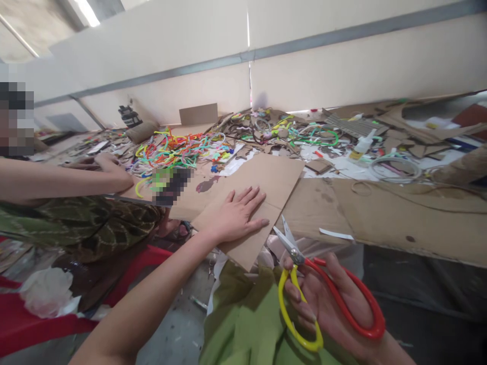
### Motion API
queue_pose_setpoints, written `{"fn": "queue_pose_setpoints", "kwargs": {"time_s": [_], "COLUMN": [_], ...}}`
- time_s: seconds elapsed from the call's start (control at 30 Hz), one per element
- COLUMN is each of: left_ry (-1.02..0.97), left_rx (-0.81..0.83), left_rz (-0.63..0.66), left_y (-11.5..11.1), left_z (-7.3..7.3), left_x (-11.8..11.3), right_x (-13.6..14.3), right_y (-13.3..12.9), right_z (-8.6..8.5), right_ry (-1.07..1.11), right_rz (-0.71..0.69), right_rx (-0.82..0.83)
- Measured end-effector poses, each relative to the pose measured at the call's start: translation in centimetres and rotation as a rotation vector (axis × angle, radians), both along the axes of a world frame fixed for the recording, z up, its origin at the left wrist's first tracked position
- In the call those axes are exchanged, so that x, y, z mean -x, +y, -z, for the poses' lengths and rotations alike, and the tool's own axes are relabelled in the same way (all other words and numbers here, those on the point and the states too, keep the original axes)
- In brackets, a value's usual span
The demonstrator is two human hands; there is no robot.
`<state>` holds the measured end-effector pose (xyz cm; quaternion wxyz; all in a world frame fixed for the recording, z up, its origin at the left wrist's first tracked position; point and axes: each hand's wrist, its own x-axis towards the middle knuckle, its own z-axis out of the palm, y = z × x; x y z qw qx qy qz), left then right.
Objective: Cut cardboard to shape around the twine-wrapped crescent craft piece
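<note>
Cutting is seemingly not under way: card [279, 175] is pressed by the spread left hand [240, 215], open scissors [296, 254] gripped by the right hand [321, 299].

Scissors [296, 255] have 2 shiny metal blades [284, 241], 2 glossy plastic handles [376, 324]; cardboard sheet [272, 177] looks matt, smooth; green cloth [243, 324] looks matt.

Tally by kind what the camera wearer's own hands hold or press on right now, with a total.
Scissors, in the right hand: 1
Cardboard sheet, under the left hand: 1
Total: 2
</note>
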<state>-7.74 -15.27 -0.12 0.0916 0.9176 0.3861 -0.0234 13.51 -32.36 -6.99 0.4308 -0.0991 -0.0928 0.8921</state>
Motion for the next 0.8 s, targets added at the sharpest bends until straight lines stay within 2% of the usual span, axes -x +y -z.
{"fn": "queue_pose_setpoints", "kwargs": {"time_s": [0.37,0.57,0.8], "left_ry": [0.022,0.013,-0.005], "left_rx": [-0.014,0.023,0.026], "left_rz": [-0.022,0.009,0.046], "left_y": [0.1,0.0,-0.2], "left_z": [-0.2,-1.1,-0.9], "left_x": [-0.4,0.0,-0.1], "right_x": [0.5,0.3,0.3], "right_y": [3.4,2.6,1.3], "right_z": [-0.4,0.3,0.1], "right_ry": [-0.043,0.018,0.054], "right_rz": [0.029,0.016,0.012], "right_rx": [-0.058,-0.024,-0.003]}}
